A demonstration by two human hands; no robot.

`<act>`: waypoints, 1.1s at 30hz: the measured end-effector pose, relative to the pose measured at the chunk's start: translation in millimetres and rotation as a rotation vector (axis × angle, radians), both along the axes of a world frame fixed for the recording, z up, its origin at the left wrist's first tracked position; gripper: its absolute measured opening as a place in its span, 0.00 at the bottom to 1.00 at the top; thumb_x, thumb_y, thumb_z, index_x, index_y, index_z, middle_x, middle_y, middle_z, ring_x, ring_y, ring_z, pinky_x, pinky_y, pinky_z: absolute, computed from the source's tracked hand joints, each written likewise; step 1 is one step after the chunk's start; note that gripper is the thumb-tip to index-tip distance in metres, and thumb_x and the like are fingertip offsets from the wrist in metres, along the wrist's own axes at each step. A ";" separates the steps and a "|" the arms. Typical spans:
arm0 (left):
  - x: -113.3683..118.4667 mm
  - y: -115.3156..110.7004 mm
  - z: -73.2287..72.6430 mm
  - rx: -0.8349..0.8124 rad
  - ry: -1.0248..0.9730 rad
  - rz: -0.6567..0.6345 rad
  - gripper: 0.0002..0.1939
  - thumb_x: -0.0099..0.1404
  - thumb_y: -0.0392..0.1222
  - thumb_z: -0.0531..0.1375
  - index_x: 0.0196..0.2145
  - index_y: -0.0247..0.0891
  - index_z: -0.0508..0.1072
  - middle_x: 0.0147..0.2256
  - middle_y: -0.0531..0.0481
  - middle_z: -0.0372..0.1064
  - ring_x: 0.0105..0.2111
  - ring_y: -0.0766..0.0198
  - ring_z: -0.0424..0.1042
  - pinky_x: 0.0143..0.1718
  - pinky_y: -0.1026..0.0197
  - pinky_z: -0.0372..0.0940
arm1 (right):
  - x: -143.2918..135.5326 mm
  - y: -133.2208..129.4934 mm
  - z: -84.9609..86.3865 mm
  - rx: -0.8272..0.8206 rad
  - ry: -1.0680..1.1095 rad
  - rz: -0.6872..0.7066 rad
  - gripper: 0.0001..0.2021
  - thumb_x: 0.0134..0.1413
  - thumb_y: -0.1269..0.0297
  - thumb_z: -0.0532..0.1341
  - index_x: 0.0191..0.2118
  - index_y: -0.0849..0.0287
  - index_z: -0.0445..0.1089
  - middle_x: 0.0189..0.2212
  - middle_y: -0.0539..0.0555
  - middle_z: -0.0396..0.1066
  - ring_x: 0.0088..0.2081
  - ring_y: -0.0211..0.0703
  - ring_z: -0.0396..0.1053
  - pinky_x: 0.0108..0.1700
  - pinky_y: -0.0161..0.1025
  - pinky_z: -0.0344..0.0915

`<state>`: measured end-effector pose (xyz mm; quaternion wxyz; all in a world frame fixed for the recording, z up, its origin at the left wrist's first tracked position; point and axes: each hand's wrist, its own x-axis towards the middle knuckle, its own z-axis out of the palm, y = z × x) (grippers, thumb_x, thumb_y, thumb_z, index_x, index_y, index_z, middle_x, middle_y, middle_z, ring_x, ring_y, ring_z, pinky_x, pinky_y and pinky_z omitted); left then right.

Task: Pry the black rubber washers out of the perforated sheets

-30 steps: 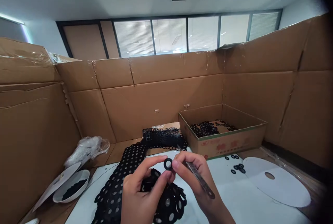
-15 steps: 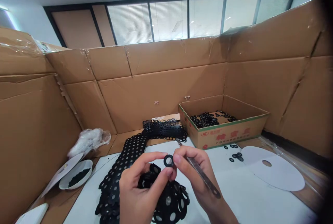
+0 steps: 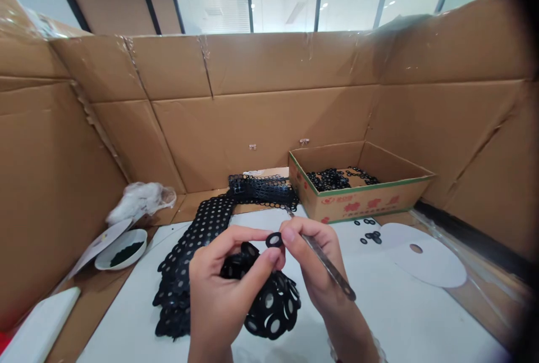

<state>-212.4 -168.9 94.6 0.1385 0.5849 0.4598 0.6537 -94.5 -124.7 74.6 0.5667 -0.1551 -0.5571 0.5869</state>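
Note:
Between the fingertips of both hands is a small black ring (image 3: 274, 240) with a pale centre. My left hand (image 3: 229, 278) pinches its left side, thumb below and index finger above. My right hand (image 3: 318, 262) touches the ring's right edge and also grips metal tweezers (image 3: 332, 273), which slant from upper left to lower right. Under and behind my left hand hangs a bunched part of linked black rings (image 3: 273, 307). A long strip of the same rings (image 3: 206, 228) lies on the white surface left of my hands.
An open cardboard box (image 3: 357, 205) of black rings stands at the back right. Loose rings (image 3: 374, 236) lie before it, beside a white disc (image 3: 425, 256). At left are a white bowl (image 3: 141, 237) of dark pieces and a plastic bag (image 3: 145, 201). Cardboard walls (image 3: 252, 116) surround the surface.
The view has tilted down, so the surroundings sit higher in the picture. The ring between my fingers has tipped and looks flatter. Both hands keep their hold.

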 end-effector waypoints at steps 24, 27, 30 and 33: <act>4.6 -5.9 -2.5 -0.041 -0.101 -0.001 0.09 0.55 0.33 0.66 0.32 0.46 0.77 0.22 0.63 0.73 0.19 0.74 0.70 0.22 0.79 0.64 | 0.8 -3.6 -0.8 -0.004 0.010 0.016 0.16 0.60 0.56 0.62 0.23 0.58 0.70 0.19 0.47 0.68 0.24 0.33 0.65 0.31 0.34 0.63; 2.3 -7.0 -3.6 -0.029 -0.048 0.009 0.09 0.56 0.34 0.66 0.34 0.47 0.78 0.22 0.62 0.73 0.19 0.74 0.70 0.22 0.78 0.63 | 1.4 -6.2 1.9 -0.015 -0.014 0.017 0.16 0.59 0.55 0.62 0.23 0.58 0.70 0.19 0.48 0.68 0.24 0.34 0.65 0.31 0.35 0.63; 0.2 -7.2 -4.1 -0.015 -0.010 0.001 0.10 0.57 0.34 0.66 0.37 0.48 0.77 0.22 0.62 0.73 0.19 0.75 0.70 0.22 0.78 0.64 | 0.6 -6.4 0.7 -0.003 -0.006 0.011 0.16 0.58 0.54 0.62 0.23 0.58 0.70 0.19 0.48 0.69 0.24 0.34 0.65 0.31 0.34 0.64; -0.8 -7.5 -3.7 0.002 0.010 0.002 0.13 0.58 0.33 0.65 0.38 0.51 0.77 0.23 0.65 0.73 0.20 0.77 0.70 0.23 0.80 0.63 | -0.5 -4.8 -2.2 0.020 -0.001 0.003 0.17 0.59 0.54 0.62 0.23 0.58 0.70 0.19 0.48 0.69 0.24 0.34 0.66 0.30 0.34 0.64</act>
